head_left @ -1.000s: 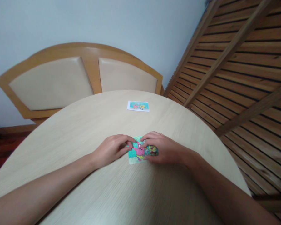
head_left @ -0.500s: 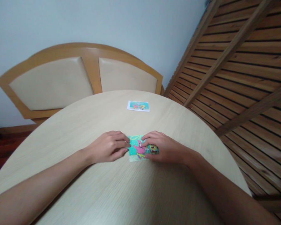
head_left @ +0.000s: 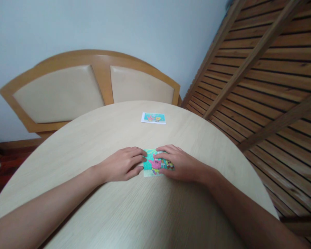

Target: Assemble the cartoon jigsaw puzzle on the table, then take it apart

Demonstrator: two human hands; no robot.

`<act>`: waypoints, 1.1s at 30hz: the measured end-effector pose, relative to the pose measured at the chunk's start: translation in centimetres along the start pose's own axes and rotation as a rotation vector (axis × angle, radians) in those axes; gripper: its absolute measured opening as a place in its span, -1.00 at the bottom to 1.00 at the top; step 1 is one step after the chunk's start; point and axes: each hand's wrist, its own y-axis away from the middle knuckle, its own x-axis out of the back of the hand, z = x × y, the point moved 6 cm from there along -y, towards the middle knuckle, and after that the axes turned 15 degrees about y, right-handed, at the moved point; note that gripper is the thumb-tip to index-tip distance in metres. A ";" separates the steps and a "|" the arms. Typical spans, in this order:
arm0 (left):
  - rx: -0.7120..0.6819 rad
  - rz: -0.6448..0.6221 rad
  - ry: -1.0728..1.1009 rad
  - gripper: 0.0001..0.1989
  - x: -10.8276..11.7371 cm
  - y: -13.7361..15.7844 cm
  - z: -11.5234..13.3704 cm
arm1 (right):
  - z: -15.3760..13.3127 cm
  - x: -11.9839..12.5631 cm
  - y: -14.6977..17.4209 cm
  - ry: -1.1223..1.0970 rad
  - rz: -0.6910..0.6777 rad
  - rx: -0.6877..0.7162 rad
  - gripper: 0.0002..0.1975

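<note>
A small jigsaw puzzle (head_left: pixel 155 166) lies flat on the table, printed with a pink starfish and a yellow sponge figure on turquoise. Against its left edge rest the fingertips of my left hand (head_left: pixel 125 164), slightly bent and apart, with the palm down. My right hand (head_left: pixel 182 164) lies over the puzzle's right part, fingers and thumb spread across it. It hides the right edge and some of the yellow figure. Neither hand lifts the puzzle.
Farther back on the round wooden table (head_left: pixel 93 214) lies a white-edged picture sheet (head_left: pixel 153 118) with the same two cartoon figures. Behind the table stands a padded wooden headboard (head_left: pixel 98 86) against the wall. A slatted wooden panel (head_left: pixel 261 86) leans at the right.
My left hand has shifted slightly right, against the puzzle's left edge. The right hand stays over the puzzle with little change. The view has tilted slightly.
</note>
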 end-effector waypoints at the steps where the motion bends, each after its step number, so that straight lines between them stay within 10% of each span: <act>1: 0.007 0.003 0.006 -0.77 -0.1 0.0 0.0 | -0.1 -0.2 0.0 0.007 -0.027 -0.013 -0.47; 8: 0.090 0.100 0.091 -0.71 -0.3 -0.1 -0.3 | -0.8 -1.9 0.0 0.049 -0.218 -0.080 -0.11; 33: 0.341 0.028 -0.015 -0.34 -1.9 0.2 -1.5 | -0.5 -1.8 -0.4 0.120 -0.249 -0.167 -0.02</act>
